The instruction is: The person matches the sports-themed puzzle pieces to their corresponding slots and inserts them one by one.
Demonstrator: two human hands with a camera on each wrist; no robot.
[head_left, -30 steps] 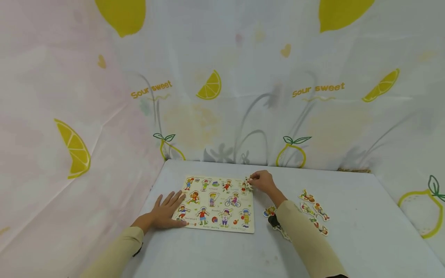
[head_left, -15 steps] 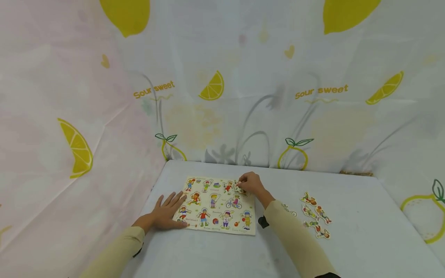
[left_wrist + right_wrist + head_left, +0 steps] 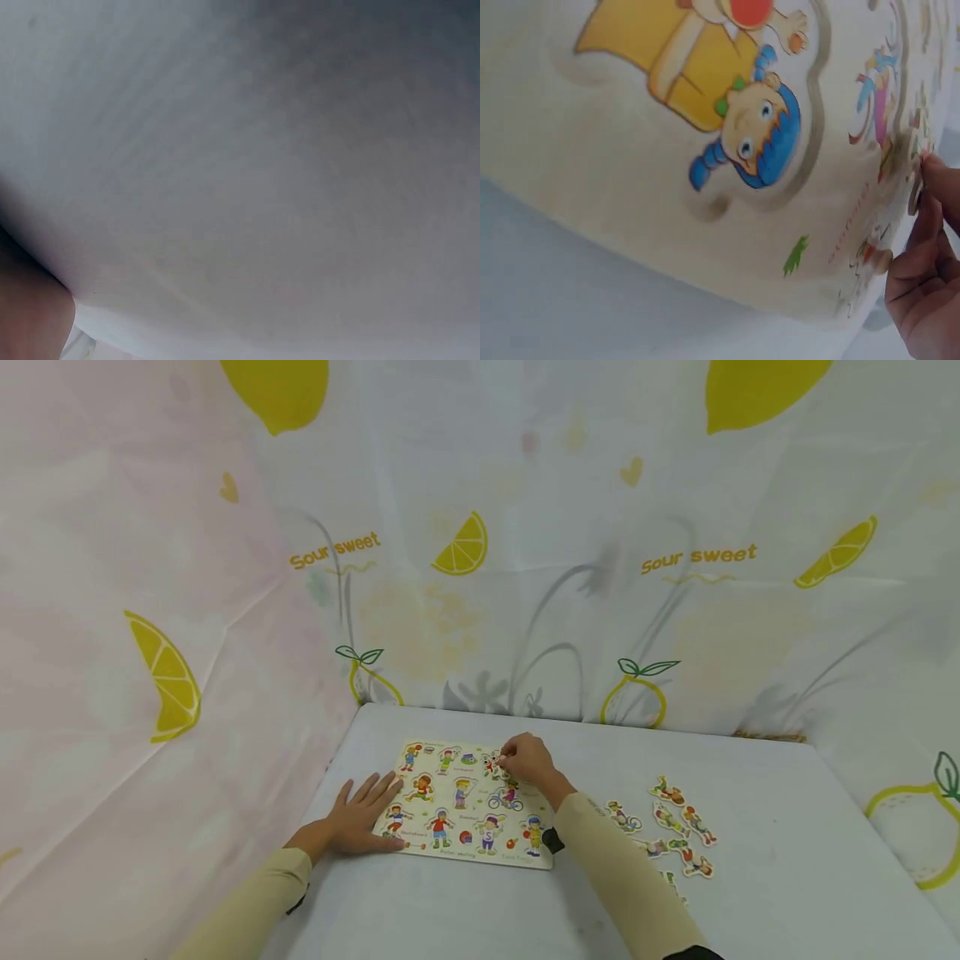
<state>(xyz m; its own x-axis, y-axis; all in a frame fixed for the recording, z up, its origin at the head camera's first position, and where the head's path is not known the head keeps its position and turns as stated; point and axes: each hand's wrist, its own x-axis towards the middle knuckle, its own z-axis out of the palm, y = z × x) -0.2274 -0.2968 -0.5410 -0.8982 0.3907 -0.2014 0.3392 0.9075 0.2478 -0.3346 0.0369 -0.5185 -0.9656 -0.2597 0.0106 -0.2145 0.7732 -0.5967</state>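
Observation:
A cream puzzle board printed with sporting children lies on the white table. My left hand rests with spread fingers on the board's left edge. At the board's upper right, my right hand pinches a small puzzle piece between thumb and fingers, close over the pictures there. The right wrist view shows the pinching hand at the right, with the piece seen edge-on and its picture mostly hidden. The left wrist view holds mostly blurred pale cloth, with some skin at the lower left corner.
Several loose puzzle pieces lie right of the board, among them a cyclist piece near the right sleeve and another piece farther right. A lemon-print cloth backdrop rises behind the table.
My right hand has moved left across the board's upper right with the piece still pinched. Loose pieces that the right sleeve covered now show. The left hand has stayed in place.

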